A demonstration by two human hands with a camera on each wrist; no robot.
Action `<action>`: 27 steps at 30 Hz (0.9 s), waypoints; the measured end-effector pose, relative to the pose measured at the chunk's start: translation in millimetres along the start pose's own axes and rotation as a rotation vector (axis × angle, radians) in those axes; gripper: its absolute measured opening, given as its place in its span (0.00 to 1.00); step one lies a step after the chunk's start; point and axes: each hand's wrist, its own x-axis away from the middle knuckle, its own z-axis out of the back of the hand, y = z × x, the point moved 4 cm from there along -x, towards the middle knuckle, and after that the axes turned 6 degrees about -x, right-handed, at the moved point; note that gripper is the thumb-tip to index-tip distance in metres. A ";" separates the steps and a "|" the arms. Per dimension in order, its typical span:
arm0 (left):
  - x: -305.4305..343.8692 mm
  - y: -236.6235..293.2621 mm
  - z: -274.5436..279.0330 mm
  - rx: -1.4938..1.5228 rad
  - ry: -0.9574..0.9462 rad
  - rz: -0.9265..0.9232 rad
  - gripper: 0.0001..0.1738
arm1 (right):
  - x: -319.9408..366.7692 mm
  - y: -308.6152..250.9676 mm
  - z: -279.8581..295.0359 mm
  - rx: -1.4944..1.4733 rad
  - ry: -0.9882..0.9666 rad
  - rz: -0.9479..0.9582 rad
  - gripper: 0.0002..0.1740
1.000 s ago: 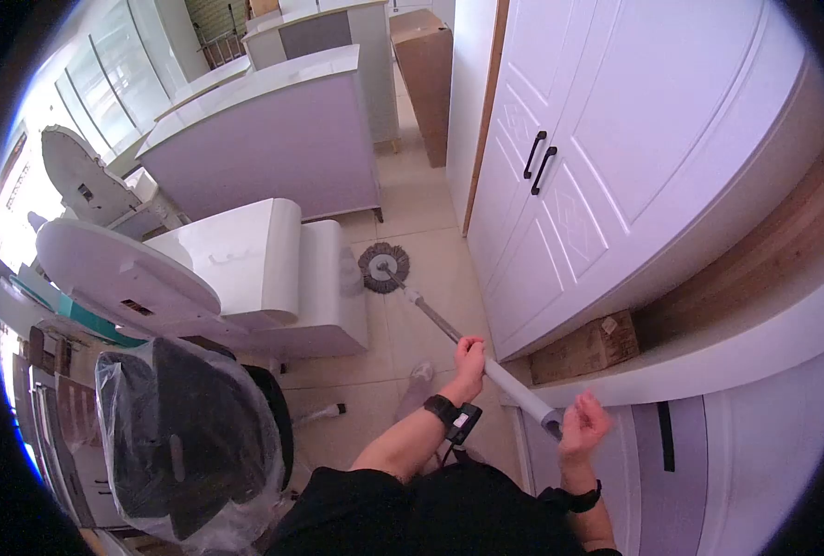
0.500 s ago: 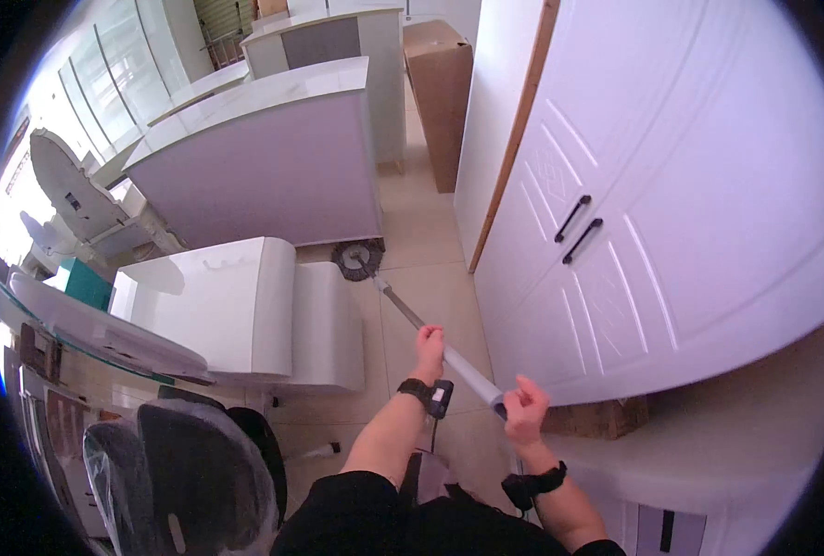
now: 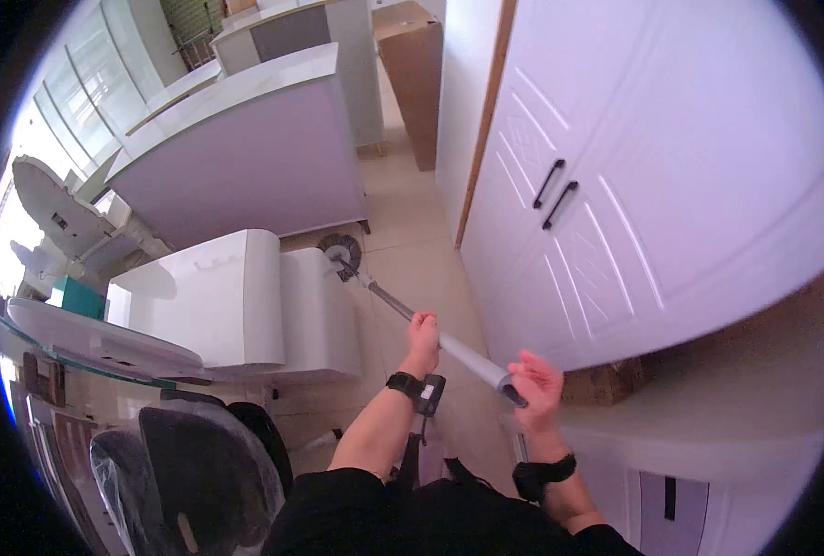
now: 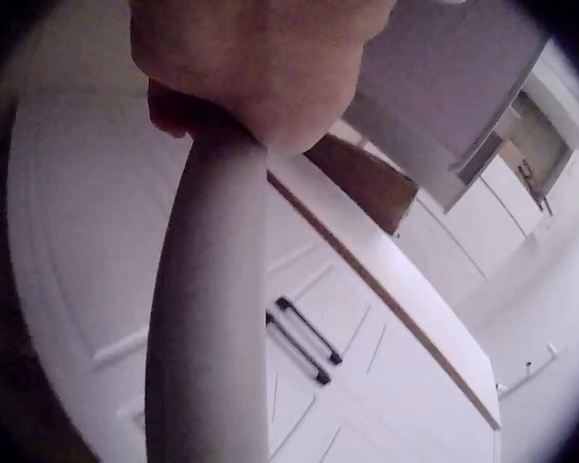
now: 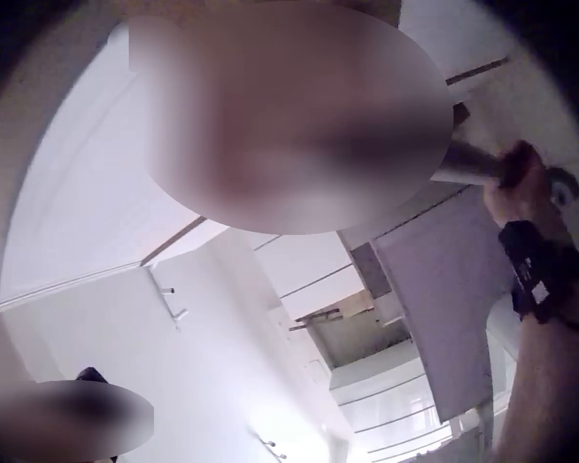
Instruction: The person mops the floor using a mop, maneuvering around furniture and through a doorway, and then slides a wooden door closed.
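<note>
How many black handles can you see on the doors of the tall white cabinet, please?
2. The left handle is on the left door, and the right handle is on the right door, close beside each other.

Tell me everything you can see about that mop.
The mop has a round, dark grey, shaggy head, down on the pale floor. Its slanting handle has a thin, metallic-looking lower part and a thicker, pale, smooth sleeve with a dark end. The left hand grips it partway up; the right hand is at its upper end, its grip unclear.
</note>
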 end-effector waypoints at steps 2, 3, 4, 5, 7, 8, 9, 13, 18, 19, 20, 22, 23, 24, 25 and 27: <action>53.4 0.4 -23.9 -0.019 -0.059 0.071 0.06 | 30.2 -29.4 23.8 -0.042 -0.036 0.175 0.17; 80.4 -0.3 -35.8 -0.045 -0.085 0.108 0.06 | 47.6 -45.3 35.1 -0.062 -0.055 0.262 0.18; 102.5 -5.8 -46.1 -0.070 -0.112 0.144 0.07 | 67.0 -64.5 42.7 -0.087 -0.111 0.308 0.22; 120.6 -14.5 -54.7 -0.065 -0.155 0.144 0.06 | 87.0 -78.1 52.7 0.019 -0.132 0.380 0.22; 156.3 -34.8 -69.3 -0.052 -0.238 0.146 0.06 | 127.0 -100.1 72.1 0.236 -0.176 0.513 0.24; 167.7 -49.1 -74.6 -0.043 -0.244 0.088 0.06 | 142.5 -107.4 80.5 0.307 -0.215 0.513 0.23; 175.6 -66.5 -80.4 -0.033 -0.250 0.028 0.06 | 159.0 -114.8 84.2 0.273 -0.118 0.512 0.22; 223.4 -97.2 -100.5 -0.062 -0.267 -0.012 0.06 | 203.1 -135.9 103.5 0.388 0.048 0.569 0.14; 286.2 -90.4 -105.7 0.000 -0.254 0.132 0.05 | 232.5 -171.7 117.9 0.770 0.182 0.750 0.14; 287.9 -94.9 -101.4 -0.016 -0.224 0.112 0.05 | 235.7 -172.8 122.0 0.750 0.177 0.746 0.14; 286.4 -100.8 -98.8 -0.032 -0.199 0.089 0.05 | 237.1 -173.7 126.1 0.730 0.174 0.746 0.14; 295.9 -100.7 -94.6 -0.041 -0.193 0.095 0.06 | 238.5 -178.1 134.2 0.719 0.193 0.718 0.14; 301.6 -100.2 -89.3 -0.036 -0.213 0.122 0.06 | 239.4 -180.6 137.5 0.725 0.217 0.690 0.14; 305.6 -93.4 -84.8 -0.031 -0.237 0.144 0.06 | 238.3 -182.4 138.6 0.729 0.242 0.668 0.14; 307.1 -87.4 -81.3 -0.063 -0.306 0.183 0.08 | 235.4 -181.6 139.6 0.661 0.271 0.645 0.15; 308.1 -74.7 -71.3 -0.120 -0.445 0.263 0.11 | 226.3 -178.6 140.3 0.530 0.321 0.598 0.15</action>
